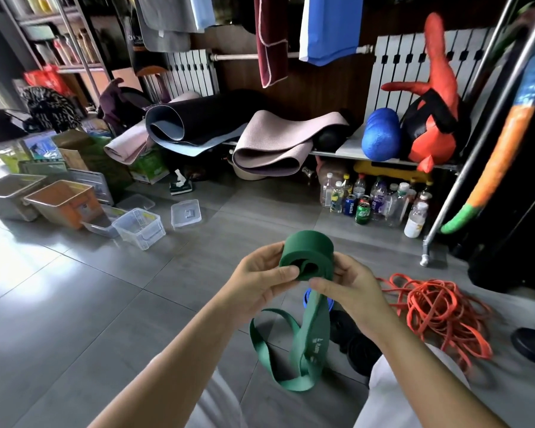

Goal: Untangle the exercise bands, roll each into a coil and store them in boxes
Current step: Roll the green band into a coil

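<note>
The green exercise band (307, 256) is held in mid-air above the grey tiled floor (105, 304), straight in front of the person, with most of its length wound into a thick coil. The coil is grasped from both sides. The left hand (260, 281) is curled round its left face with the thumb laid across the open end. The right hand (351, 287) is clasped on the right side, with the thumb pressed near the point where the loose strip leaves the roll. An unrolled tail (309, 338) hangs from the coil and loops down toward the floor.

The rolling step is judged to be in hand and well advanced, but not finished. For the next move, the tail needs to be drawn up and wound on under tension. The coil should be turned by one hand while the layers are kept flush by the other, since a slack hold would likely let the roll spring open.

A scrap of a blue band (305, 296) is glimpsed just under the hands. To the right, a tangled heap of orange bands (439, 310) lies on the floor, not yet sorted. Well off to the left, a clear plastic box (140, 227) stands open with a lid (186, 213) beside it, near an orange bin (63, 201) and a grey bin (10, 193). Storage is expected there.
</note>
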